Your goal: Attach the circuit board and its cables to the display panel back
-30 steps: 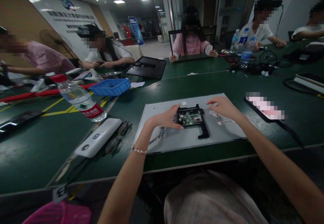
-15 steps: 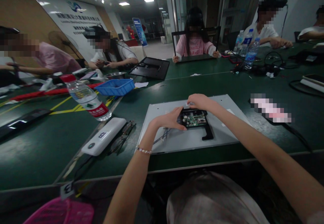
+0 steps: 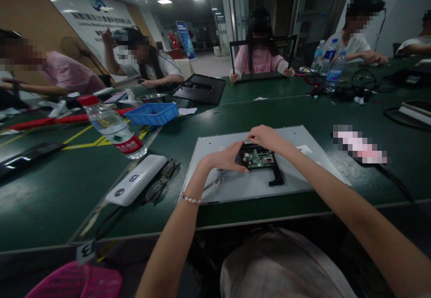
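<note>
Where containers are concerned, one blue rectangular plastic tray sits left of the table's middle, its contents too dim to tell, with one shallow metal bowl behind it, contents likewise unclear. One pink perforated plastic basket lies below the table's near edge, toward the left. Clear plastic bottles number four: one red-capped, red-labelled bottle left of the panel, and three blue-capped bottles near the table's far right.

At the near edge lies one flat grey metal panel, bearing one black plastic bracket with one green circuit board inside. The left hand grasps the bracket's left end between thumb and fingers; the right hand bends its fingers at the bracket's top, covering part of it, so whether it pinches anything cannot be told.

Left of the panel rest a white oblong device and one pair of thin-framed glasses. A blurred phone lies to its right. Five co-workers sit around the table; one holds a black rectangular frame.
</note>
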Tool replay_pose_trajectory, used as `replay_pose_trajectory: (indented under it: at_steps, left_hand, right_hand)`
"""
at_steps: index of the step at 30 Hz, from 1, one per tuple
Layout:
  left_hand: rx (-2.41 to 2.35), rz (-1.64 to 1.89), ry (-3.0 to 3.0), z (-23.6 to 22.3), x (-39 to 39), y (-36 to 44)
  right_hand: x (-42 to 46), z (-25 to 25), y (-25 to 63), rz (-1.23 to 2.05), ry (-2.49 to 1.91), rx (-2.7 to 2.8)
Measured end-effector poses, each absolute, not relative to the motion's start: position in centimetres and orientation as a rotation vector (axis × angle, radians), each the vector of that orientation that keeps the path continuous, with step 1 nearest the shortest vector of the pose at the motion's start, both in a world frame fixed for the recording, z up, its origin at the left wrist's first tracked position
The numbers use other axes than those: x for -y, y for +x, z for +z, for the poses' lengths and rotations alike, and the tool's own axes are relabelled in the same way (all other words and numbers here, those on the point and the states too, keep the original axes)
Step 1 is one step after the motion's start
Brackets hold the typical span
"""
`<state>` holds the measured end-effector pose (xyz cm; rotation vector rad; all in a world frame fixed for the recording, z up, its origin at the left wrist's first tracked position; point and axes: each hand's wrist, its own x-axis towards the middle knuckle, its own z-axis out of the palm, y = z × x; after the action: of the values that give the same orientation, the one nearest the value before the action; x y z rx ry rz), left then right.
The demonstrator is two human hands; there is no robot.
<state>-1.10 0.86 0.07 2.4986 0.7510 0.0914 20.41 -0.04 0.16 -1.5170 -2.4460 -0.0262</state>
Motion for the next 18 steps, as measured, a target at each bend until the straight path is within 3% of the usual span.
replay_pose_trajectory:
  at_steps: [18]
  left_hand:
    - [-0.709, 0.084, 2.527, 0.4, -0.7, -0.8]
  right_hand:
    - [0.8, -0.8, 19.2, -0.013, -1.492, 2.457]
